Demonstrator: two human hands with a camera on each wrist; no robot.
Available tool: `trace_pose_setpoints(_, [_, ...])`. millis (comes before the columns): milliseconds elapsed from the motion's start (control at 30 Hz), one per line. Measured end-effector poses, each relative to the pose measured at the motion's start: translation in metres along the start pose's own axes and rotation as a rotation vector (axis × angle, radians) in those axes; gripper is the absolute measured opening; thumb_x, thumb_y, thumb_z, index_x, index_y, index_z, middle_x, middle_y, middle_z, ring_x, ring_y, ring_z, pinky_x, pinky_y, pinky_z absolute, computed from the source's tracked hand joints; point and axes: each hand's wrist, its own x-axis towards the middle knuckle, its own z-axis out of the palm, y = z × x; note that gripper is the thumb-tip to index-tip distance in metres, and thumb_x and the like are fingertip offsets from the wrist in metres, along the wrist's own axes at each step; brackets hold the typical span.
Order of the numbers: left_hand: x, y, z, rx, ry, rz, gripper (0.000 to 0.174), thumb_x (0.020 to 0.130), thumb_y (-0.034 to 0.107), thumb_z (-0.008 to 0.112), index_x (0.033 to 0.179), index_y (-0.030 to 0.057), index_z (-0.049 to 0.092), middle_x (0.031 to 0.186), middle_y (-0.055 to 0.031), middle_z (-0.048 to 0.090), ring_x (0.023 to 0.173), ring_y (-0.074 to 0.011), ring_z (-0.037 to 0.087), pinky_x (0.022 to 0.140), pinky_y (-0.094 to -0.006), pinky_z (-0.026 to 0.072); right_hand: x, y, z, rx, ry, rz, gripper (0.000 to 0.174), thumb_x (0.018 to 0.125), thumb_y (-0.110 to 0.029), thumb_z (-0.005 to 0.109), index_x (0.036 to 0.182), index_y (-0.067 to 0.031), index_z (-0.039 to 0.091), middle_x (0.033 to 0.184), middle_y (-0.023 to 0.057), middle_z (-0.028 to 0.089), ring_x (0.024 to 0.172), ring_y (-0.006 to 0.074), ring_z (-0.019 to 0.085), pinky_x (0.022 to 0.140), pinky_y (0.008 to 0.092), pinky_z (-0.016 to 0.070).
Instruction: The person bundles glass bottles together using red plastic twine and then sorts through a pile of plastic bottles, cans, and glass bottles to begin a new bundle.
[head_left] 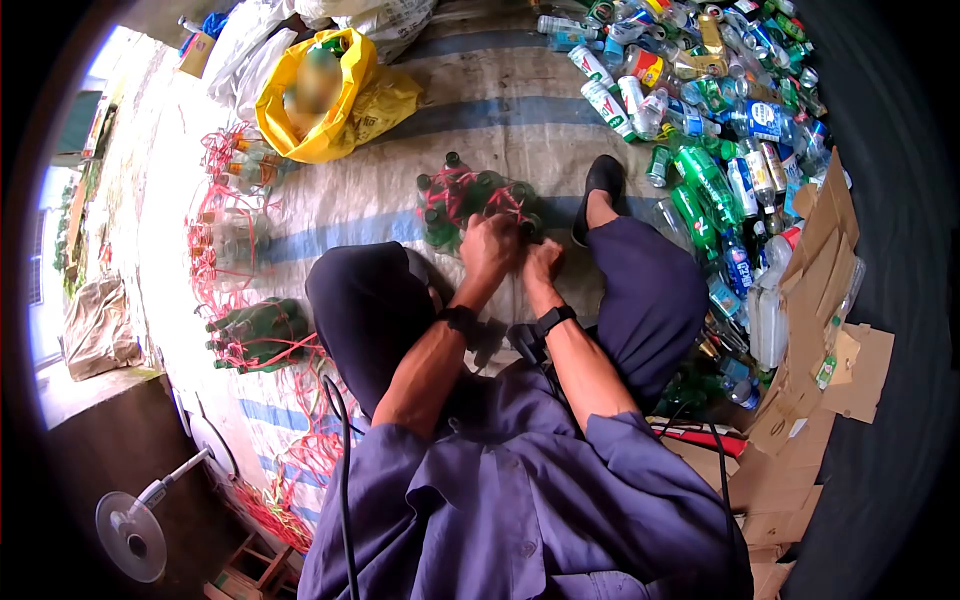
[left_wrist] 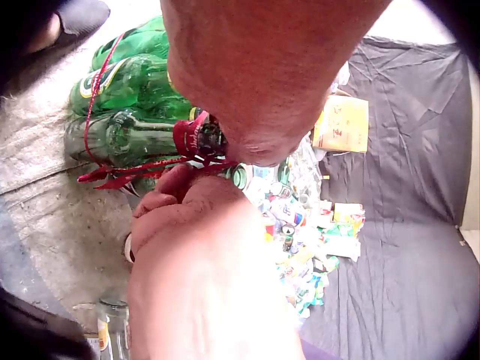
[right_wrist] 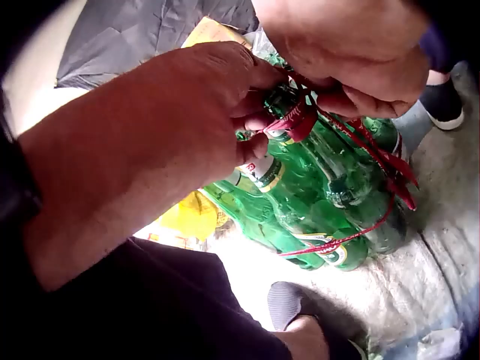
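A bundle of green glass bottles (head_left: 436,232) stands on the ground sheet between the knees, tied round with red plastic string (right_wrist: 401,178). My left hand (head_left: 489,246) is at the near bottle tops, pinching the string. Close beside it, my right hand (head_left: 543,262) has its fingers curled in on the string too. In the right wrist view, the fingers of both hands meet at the neck of one green bottle (right_wrist: 349,180), where the string is looped. The left wrist view also shows string round the lower part of the bottles (left_wrist: 131,90). Part of the loop is hidden behind the fingers.
Other tied bundles, of clear bottles (head_left: 232,240) and green bottles (head_left: 262,332), lie to the left. A yellow bag (head_left: 385,105) stands ahead. Cans and plastic bottles (head_left: 700,190) pile up on the right behind cardboard (head_left: 825,270). A fan (head_left: 132,535) is at lower left.
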Motion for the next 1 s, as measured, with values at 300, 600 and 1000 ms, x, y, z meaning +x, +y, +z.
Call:
trace_pose_setpoints(300, [-0.001, 0.005, -0.007, 0.039, -0.036, 0.024, 0.019, 0.083, 0.027, 0.064, 0.092, 0.0138, 0.075, 0.092, -0.0105, 0.070, 0.095, -0.0309, 0.061, 0.081, -0.0432, 0.0515, -0.001, 0.010, 0.019, 0.063, 0.093, 0.175, 0.019, 0.071, -0.015, 0.062, 0.071, 0.0036, 0.064, 0.065, 0.0215, 0.063, 0.058, 0.0330, 0.059, 0.061, 0.0432, 0.0463])
trace_pose_setpoints(600, [0.004, 0.002, -0.004, 0.060, -0.007, 0.052, 0.019, 0.081, 0.026, 0.065, 0.091, 0.0128, 0.076, 0.090, -0.0118, 0.071, 0.091, -0.0316, 0.063, 0.080, -0.0425, 0.0515, 0.007, 0.046, 0.030, 0.241, -0.140, 0.164, 0.012, 0.075, -0.012, 0.062, 0.074, 0.0000, 0.065, 0.063, 0.0114, 0.062, 0.056, 0.0220, 0.053, 0.057, 0.0384, 0.0429])
trace_pose_setpoints(1000, [0.000, 0.015, -0.019, 0.016, -0.017, 0.006, 0.021, 0.082, 0.027, 0.064, 0.092, 0.0121, 0.075, 0.089, -0.0185, 0.068, 0.086, -0.0366, 0.066, 0.078, -0.0451, 0.0523, -0.005, -0.006, 0.014, 1.163, -0.368, 0.797, 0.021, 0.083, -0.021, 0.061, 0.066, -0.0182, 0.051, 0.053, -0.0068, 0.042, 0.037, 0.0067, 0.034, 0.033, 0.0218, 0.0276])
